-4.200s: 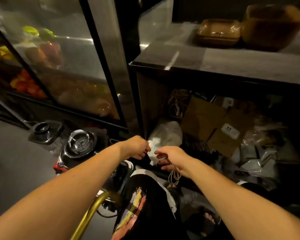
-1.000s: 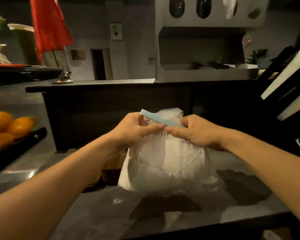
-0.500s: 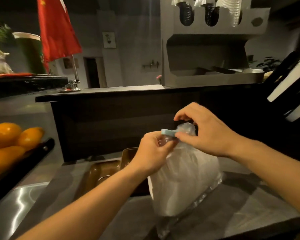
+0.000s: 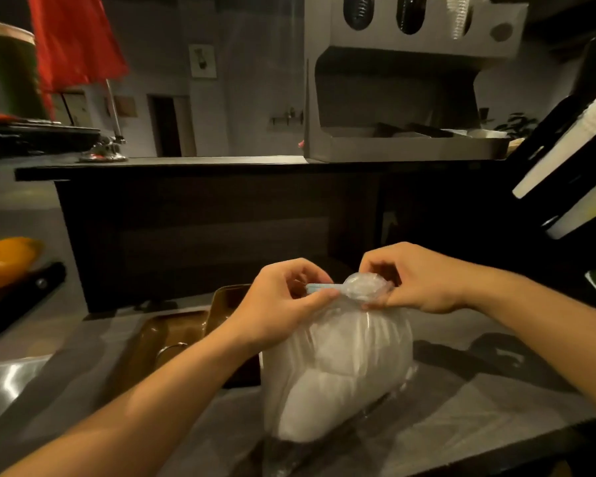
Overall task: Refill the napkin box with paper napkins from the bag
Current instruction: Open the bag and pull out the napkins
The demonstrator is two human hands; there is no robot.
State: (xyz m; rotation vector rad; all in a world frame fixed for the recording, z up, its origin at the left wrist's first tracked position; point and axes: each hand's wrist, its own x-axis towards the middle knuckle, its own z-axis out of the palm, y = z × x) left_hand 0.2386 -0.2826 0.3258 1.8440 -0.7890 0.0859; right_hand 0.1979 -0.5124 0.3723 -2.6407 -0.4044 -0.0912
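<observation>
A clear plastic bag (image 4: pixel 338 366) full of white paper napkins stands on the grey counter (image 4: pixel 461 407). Its gathered top is closed with a light blue tie (image 4: pixel 319 288). My left hand (image 4: pixel 283 304) pinches the blue tie at the bag's neck. My right hand (image 4: pixel 417 277) pinches the bunched plastic top just to the right of it. A brown napkin box (image 4: pixel 172 335) sits open on the counter to the left of the bag, partly hidden by my left forearm.
A dark raised bar counter (image 4: pixel 186 208) runs behind the worktop. A grey cup dispenser (image 4: pixel 410 80) stands on it at the right, a red flag (image 4: pixel 76 39) on a stand at the left. Oranges (image 4: pixel 4 259) lie at the far left.
I have gone from crouching at a low shelf to standing at the counter with the bag. Since half a second ago both hands have stayed at the bag's neck, and my right hand has shifted rightward.
</observation>
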